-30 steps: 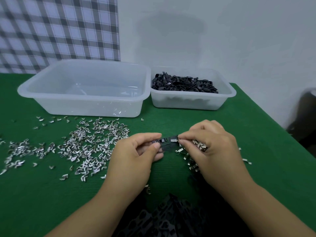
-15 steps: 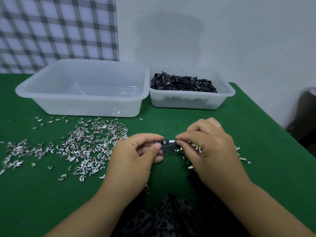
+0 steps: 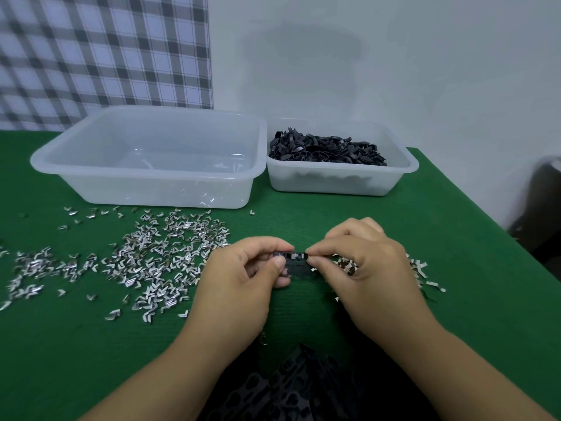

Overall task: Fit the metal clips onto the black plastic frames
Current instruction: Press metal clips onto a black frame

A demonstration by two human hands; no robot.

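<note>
From the head view: mid-fit on one piece. The left hand (image 3: 243, 278) pinches the left end of a black frame (image 3: 296, 264) between thumb and forefinger. The right hand (image 3: 361, 268) pinches the right end, fingertips up against a metal clip (image 3: 299, 255) on the top edge. The frame is held just above the green table (image 3: 455, 253), long axis running left-right, roughly level, clipped edge facing away from the person. Whether that clip is fully seated I can't tell, it's a bit blurry. Next move probably wants a firm squeeze home, then another from the loose clips (image 3: 158, 262) (plenty there).
</note>
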